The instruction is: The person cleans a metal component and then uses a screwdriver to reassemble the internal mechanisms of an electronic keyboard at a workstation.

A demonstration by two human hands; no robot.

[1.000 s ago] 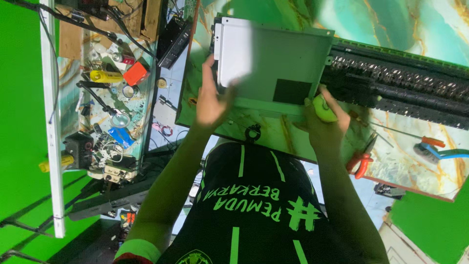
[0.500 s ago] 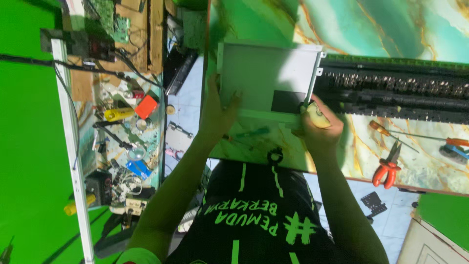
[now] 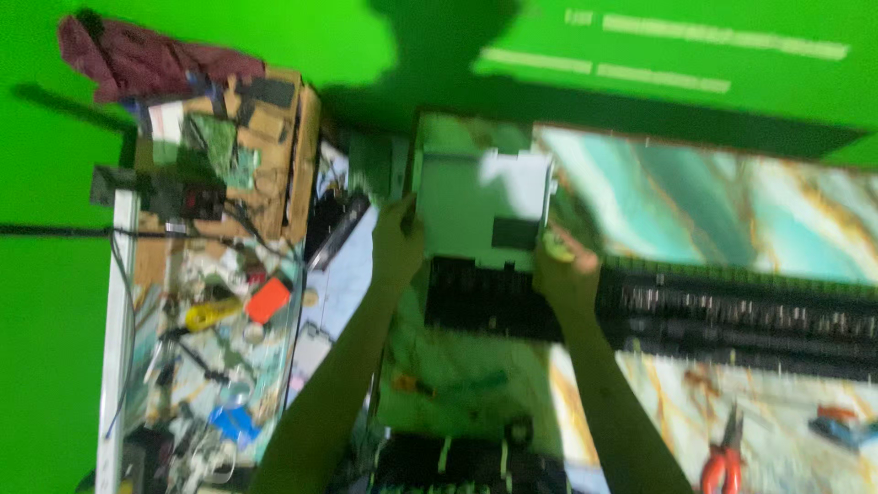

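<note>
The view is blurred by motion. A flat pale grey panel (image 3: 476,206) with a dark square patch is held up over the table by both hands. My left hand (image 3: 398,242) grips its left edge. My right hand (image 3: 562,265) holds its lower right corner, with a small yellow-green object (image 3: 553,245) under the fingers. Below the panel lies a long black unit with rows of small parts (image 3: 732,316), stretching to the right across the marbled green table top (image 3: 695,210).
A cluttered side bench (image 3: 215,320) stands at left with a cardboard box (image 3: 274,155), cables, an orange block (image 3: 268,300) and a dark red cloth (image 3: 137,59). Red-handled pliers (image 3: 722,457) lie at lower right. Green backdrop surrounds the table.
Both hands have carried the panel away from my body toward the table's far side, past the black unit. The head camera has tilted up, so the backdrop now fills the top.
</note>
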